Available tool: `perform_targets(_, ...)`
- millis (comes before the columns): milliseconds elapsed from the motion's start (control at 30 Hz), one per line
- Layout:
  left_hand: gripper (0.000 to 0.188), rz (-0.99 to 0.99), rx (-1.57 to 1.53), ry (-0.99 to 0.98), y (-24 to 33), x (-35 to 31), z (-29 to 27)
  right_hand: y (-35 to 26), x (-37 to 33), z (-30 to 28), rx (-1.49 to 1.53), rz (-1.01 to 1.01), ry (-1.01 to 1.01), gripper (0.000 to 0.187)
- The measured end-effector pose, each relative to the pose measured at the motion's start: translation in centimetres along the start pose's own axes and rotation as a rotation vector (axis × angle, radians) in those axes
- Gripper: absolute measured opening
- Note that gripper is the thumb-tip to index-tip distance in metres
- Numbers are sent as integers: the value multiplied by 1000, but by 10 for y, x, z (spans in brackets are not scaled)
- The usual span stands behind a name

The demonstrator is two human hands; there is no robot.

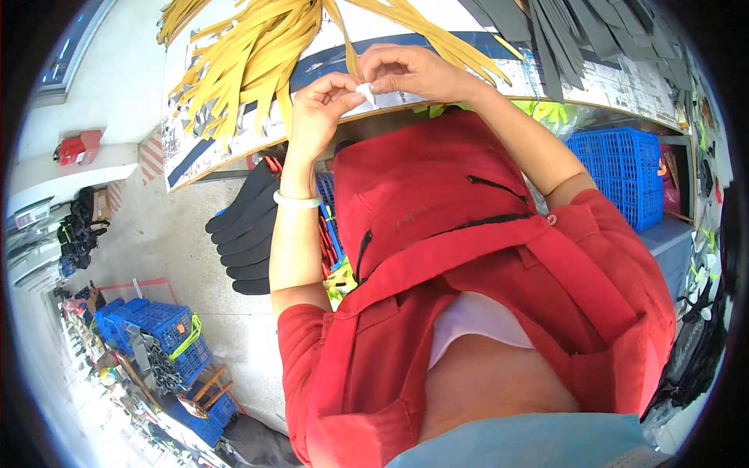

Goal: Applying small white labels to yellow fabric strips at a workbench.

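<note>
Both hands meet over the front edge of the table, fingertips almost touching. My left hand (321,105) is closed, pinching a small white piece (366,93) that looks like a folded tag or label. From the other side, my right hand (413,72) is closed too, its thumb and finger at the same piece. A yellow strap (349,48) runs down to the fingertips; whether it is gripped is hidden. A bundle of yellow straps (257,62) fans out over the table on the left, with more yellow straps (437,35) beyond my right hand.
Dark grey straps (550,39) hang over the table (624,101) at the far right. A blue plastic crate (616,171) sits below that end. Black padded pieces (248,230) lie beside my left forearm. More blue crates (160,327) stand on the floor at left.
</note>
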State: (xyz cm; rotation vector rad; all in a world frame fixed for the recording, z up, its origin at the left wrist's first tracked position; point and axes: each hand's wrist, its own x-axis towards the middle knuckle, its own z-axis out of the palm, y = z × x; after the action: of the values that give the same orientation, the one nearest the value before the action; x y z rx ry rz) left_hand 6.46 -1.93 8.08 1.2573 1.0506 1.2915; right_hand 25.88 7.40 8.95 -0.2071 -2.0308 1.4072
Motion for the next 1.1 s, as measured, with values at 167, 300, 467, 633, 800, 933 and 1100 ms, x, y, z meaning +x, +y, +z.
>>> perform_targets(167,14,-35,-210,29,-4,-1,-9,-7,15,0,6,253,-145,19)
perform_targets(300,14,-122,-314,36,7,-4,-8,-7,18,-1,-22,218,-148,18)
perform_targets(467,11,-21,107,316,3,-1,7,12,14,23,-339,172,130,17)
perform_targets(633,12,154,467,412,-6,-4,13,26,13,37,-532,-33,358,10)
perform_targets(800,17,118,173,214,1,-10,-7,21,3,31,-103,75,216,9)
perform_targets(933,11,37,222,177,-5,-14,-12,8,0,37,293,385,277,11)
perform_targets(1100,2,87,223,238,-3,-21,7,11,-18,39,312,447,239,20)
